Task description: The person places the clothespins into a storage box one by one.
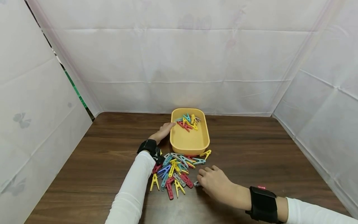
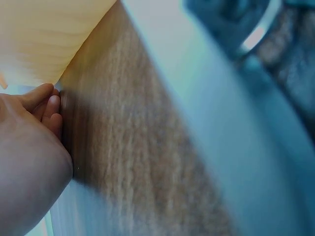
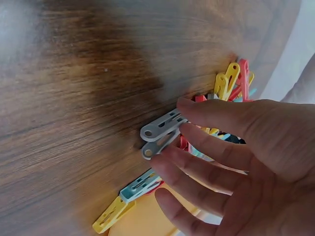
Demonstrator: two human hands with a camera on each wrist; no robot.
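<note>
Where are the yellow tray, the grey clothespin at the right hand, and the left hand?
yellow tray (image 1: pixel 189 142): head view, bare floor of the tray.
grey clothespin (image 3: pixel 158 130): right wrist view, its upper leg.
left hand (image 1: pixel 163 131): head view, back of the hand.

The tray (image 1: pixel 189 141) on the far side is plain yellow, holding clothespins (image 1: pixel 188 121) in red, yellow, teal and grey. The nearer heap of clothespins (image 1: pixel 174 172) mixes yellow, red, blue, teal and grey. The clothespin (image 3: pixel 161 133) at the right hand (image 1: pixel 215 183) is pale grey. The table (image 1: pixel 84 174) is dark brown with a streaked wood grain. Both sleeves (image 1: pixel 131 193) are white, and both wrist straps (image 1: pixel 263 204) are black, the right one bearing a small red mark. The surrounding cloth walls (image 1: pixel 179 56) are white with faint grey butterfly prints at left.
</note>
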